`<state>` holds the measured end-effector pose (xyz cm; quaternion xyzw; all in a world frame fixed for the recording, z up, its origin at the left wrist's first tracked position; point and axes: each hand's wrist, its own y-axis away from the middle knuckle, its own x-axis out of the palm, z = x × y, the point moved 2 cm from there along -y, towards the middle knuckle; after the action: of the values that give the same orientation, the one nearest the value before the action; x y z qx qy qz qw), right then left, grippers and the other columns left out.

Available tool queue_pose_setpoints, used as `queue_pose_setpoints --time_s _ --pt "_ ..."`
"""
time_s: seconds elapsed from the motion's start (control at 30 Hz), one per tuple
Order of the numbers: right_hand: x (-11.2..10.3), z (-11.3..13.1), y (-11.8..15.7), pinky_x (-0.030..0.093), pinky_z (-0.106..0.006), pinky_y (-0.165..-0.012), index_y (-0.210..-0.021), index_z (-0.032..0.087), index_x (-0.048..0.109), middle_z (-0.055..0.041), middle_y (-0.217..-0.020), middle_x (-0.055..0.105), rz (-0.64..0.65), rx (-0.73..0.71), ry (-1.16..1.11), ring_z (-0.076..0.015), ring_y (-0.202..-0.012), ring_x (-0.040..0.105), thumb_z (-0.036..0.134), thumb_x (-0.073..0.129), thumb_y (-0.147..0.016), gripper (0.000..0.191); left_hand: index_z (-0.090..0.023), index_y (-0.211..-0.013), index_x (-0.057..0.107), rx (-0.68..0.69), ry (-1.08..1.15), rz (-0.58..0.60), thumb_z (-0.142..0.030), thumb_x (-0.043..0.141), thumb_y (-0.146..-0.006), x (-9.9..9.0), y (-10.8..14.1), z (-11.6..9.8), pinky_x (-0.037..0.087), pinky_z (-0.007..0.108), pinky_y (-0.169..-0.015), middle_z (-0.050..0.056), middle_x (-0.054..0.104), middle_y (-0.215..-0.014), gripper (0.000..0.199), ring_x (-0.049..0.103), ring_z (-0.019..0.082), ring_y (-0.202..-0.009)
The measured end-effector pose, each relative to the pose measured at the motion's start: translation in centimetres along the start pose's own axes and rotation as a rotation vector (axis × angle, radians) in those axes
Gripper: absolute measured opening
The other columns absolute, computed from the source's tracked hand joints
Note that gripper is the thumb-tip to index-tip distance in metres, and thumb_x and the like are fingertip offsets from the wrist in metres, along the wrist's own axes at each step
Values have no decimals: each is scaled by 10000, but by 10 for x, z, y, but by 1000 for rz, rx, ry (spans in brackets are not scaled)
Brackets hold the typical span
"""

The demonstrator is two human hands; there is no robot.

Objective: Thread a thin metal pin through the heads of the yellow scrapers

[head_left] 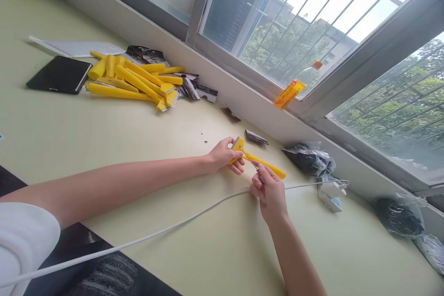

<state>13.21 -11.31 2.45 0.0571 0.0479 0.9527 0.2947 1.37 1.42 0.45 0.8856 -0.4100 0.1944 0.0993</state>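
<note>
**Meanwhile, Two Hands on One Yellow Scraper**

Meanwhile, on the pale green table [52, 134], the left hand [224, 155] was closed around the head end of a yellow scraper [258, 162], pinning it against the tabletop just right of centre. The right hand [270, 192], at about five o'clock from the left, pinched a thin metal tool [250, 161] between its fingertips, and the tip of that tool touched the scraper near its head. The scraper's handle ran out toward four o'clock, past the right hand's knuckles.

A white cable [156, 233] crossed the table beneath both forearms and ended at a white charger [331, 193], at three o'clock from the hands. Well apart, at ten o'clock, lay a pile of yellow scrapers [132, 83] mixed with dark blade packets [199, 91], and a black phone [58, 75] rested just beyond the pile. One more dark packet [255, 137] sat at one o'clock, near the scraper's head. Black plastic bags [308, 157] lay against the window sill [263, 106] at two o'clock, and an orange wrapper [289, 94] rested on the window frame above.
</note>
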Motion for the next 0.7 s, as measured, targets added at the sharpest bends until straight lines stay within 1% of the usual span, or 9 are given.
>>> queue_pose_setpoints --time_s 0.07,0.13,0.2,0.27,0.37,0.43,0.5,0.57,0.7 --pt "-2 0 -2 127 -194 -413 -1054 148 706 91 -539 368 12 30 -7 -25 -423 190 455 790 -768 428 -189 -1041 391 4 6 -5 -170 664 -920 -1 -1 1 619 374 -582 60 713 -717 299 710 199 -537" --pt "-4 1 -3 142 -197 -421 -1037 146 714 96 -549 336 11 17 -4 -26 -438 180 453 793 -771 414 -191 -1045 387 7 8 -4 -165 661 -922 -2 -2 2 622 378 -587 60 715 -721 301 716 203 -552" --pt "-5 3 -4 149 -199 -428 -1023 143 720 98 -564 299 -3 -37 -5 -34 -461 174 462 786 -784 403 -192 -1037 387 8 2 3 -167 662 -923 -1 -2 2 622 374 -580 57 712 -714 299 717 205 -552" --pt "-5 6 -4 166 -203 -433 -1042 148 717 85 -594 316 -5 -115 1 -45 -481 198 493 761 -809 418 -195 -1022 387 8 -4 10 -187 679 -917 -1 -2 2 619 369 -567 51 706 -703 311 712 203 -540" --pt "-4 7 -3 269 -218 -463 -1115 180 681 34 -703 468 16 -263 111 -71 -520 333 540 682 -869 436 -202 -1013 383 16 -13 19 -244 726 -891 0 -2 3 612 364 -538 38 695 -687 367 707 205 -533" --pt "-3 6 -1 352 -242 -519 -1095 191 661 -5 -791 557 -34 -429 318 -102 -583 440 527 625 -912 384 -206 -1008 382 26 -30 37 -270 744 -878 0 -2 5 604 352 -517 29 686 -672 389 702 205 -527" --pt "-1 6 3 396 -260 -576 -1030 186 652 -32 -836 606 -124 -619 556 -130 -644 499 486 573 -951 320 -208 -1003 382 38 -56 64 -277 740 -881 1 -2 6 593 337 -501 22 680 -663 384 696 202 -517" --pt "2 6 7 410 -263 -600 -990 181 648 -26 -800 604 -190 -754 706 -133 -643 497 452 562 -965 285 -210 -1000 382 51 -87 90 -287 733 -887 2 -1 6 584 323 -489 19 676 -660 376 692 198 -511" --pt "7 4 9 416 -251 -600 -983 174 678 4 -714 557 -217 -882 796 -124 -609 461 418 615 -948 255 -210 -995 389 66 -131 134 -333 741 -878 5 4 3 571 297 -479 12 664 -659 391 679 181 -503"
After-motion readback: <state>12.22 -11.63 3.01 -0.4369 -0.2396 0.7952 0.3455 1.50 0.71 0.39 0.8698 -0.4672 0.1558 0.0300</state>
